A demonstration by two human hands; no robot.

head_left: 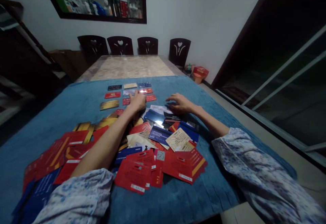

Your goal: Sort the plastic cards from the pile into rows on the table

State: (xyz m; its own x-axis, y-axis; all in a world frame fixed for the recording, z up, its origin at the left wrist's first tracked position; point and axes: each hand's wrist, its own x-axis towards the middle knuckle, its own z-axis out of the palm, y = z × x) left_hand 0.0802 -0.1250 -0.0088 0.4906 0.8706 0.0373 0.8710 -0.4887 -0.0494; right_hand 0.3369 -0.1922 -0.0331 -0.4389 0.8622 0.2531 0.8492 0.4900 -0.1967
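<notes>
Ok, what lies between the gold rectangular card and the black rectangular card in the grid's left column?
A red rectangular card lies between the gold card and the black card, in the head view.

Hidden, cropped
The left hand [139, 101] partly covers a red card [126, 101]; the view's near edge crops the left sleeve [78, 197].

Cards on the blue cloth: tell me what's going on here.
The person's left hand is over neat rows of cards, though whether it grips one is unclear. The right hand is at the far edge of a loose, overlapping pile of cards. Both groups lie on a blue cloth.
</notes>
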